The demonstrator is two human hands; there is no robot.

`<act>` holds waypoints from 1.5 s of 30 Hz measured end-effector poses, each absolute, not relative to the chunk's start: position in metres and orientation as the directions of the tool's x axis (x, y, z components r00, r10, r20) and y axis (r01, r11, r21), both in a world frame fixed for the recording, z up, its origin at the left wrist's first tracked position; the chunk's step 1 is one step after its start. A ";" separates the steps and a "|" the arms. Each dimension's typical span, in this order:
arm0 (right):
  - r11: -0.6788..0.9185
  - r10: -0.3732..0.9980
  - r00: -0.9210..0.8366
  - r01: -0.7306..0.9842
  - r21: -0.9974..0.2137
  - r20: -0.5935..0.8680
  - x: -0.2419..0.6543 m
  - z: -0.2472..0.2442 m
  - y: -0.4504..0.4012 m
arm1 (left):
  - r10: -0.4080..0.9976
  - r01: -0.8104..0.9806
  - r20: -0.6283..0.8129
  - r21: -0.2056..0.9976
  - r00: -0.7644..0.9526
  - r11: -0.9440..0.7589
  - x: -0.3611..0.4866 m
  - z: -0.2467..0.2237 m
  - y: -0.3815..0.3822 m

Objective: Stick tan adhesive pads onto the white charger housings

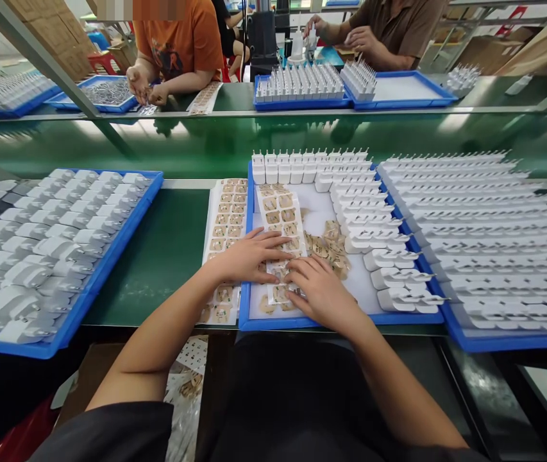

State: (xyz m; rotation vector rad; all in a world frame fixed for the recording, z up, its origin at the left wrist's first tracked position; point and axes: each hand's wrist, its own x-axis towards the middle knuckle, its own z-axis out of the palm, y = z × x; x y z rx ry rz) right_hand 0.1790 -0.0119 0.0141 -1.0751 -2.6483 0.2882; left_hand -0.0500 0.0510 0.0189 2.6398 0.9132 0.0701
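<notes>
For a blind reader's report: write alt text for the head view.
A person's left hand and right hand press on a sheet of tan labels lying in a blue tray beside rows of white charger plugs. More trays of plugs flank it; two people work across the green bench.

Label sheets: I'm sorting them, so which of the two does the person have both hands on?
The sheet inside the blue tray, the label sheet under both hands; the other sheet lies outside it, on the left.

No readable text, numbers or brands; print on label sheet (280,221) too small to read.
</notes>
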 end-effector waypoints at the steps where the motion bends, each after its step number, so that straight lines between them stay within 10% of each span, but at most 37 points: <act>1: 0.703 0.707 -0.686 0.654 -0.279 0.172 0.178 0.014 -0.012 | 0.607 0.590 -0.066 0.337 0.792 -0.733 -0.050 0.019 0.051; 45: 0.651 0.757 -0.559 0.692 -0.313 0.337 0.179 0.003 -0.018 | 0.626 0.622 -0.105 0.327 0.772 -0.712 -0.049 0.023 0.048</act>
